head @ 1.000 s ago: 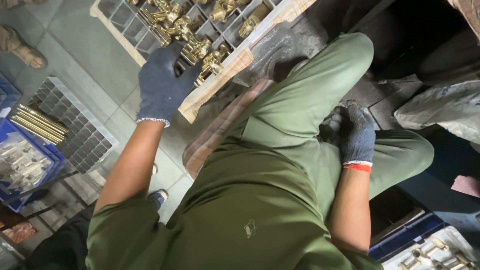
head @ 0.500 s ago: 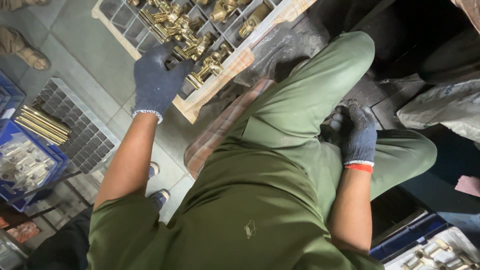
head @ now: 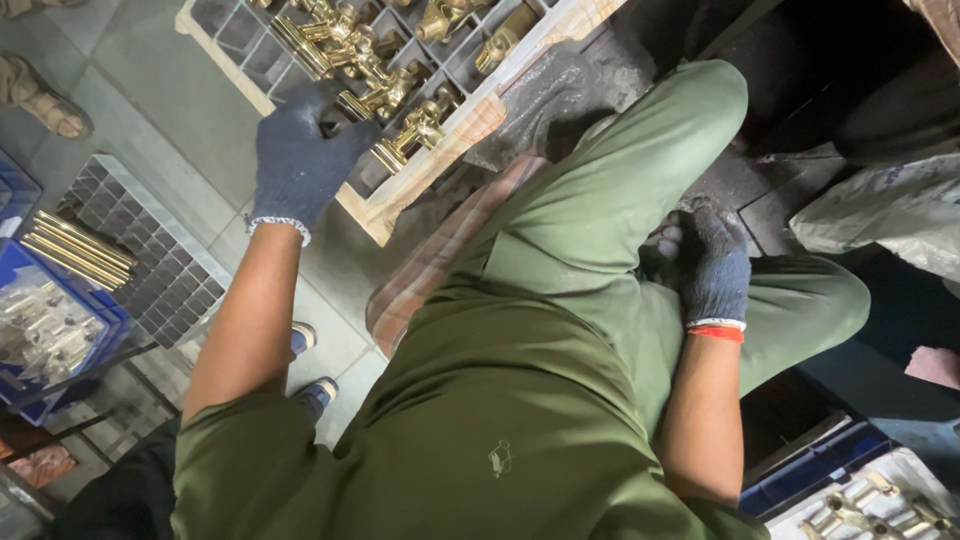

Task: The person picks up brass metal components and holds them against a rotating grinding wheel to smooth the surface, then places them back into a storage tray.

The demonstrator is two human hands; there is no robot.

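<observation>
Dark blue gloves (head: pixel 300 160), olive-green trousers (head: pixel 610 250), golden brass fittings (head: pixel 410 125), blue crate (head: pixel 40 330)

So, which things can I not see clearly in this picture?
Head view only:
- Left hand fingertips: hidden behind brass fittings, so the grip is unclear.
- Right hand palm: turned away, contents unknown.
- Tray: cut off by top edge.
- Blue crate parts: blurred under plastic.

A single head-worn camera looks steeply down from above the person's chest, close enough that the green-clad torso and legs fill the middle. The left hand (head: pixel 300 160) lies toward the upper left at the wooden compartment tray (head: pixel 420 185), the right hand (head: pixel 715 265) at mid-right. No second view shares this scene.
</observation>
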